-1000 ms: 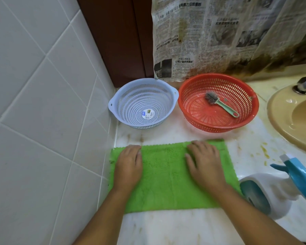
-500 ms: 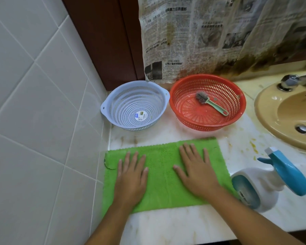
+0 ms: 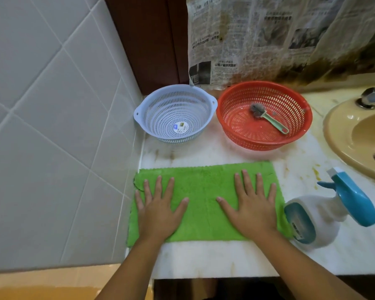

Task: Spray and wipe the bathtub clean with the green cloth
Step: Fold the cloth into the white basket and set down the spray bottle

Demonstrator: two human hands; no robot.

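In the head view, both hands are lying flat on the green cloth (image 3: 204, 198), which is spread across the marble counter (image 3: 214, 260) against the tiled wall; the left hand (image 3: 158, 213) is pressing its left half, fingers straight and splayed apart; the right hand (image 3: 253, 211) is doing the same on the right half, gripping nothing; the spray bottle (image 3: 325, 215) is lying on its side just beside the cloth's right edge, untouched; no bathtub is plainly showing; the task is looking barely begun, a laying-out step; next, I judge, one hand is needing to curl round the bottle while the other is gathering the slack cloth in a bunching pinch.
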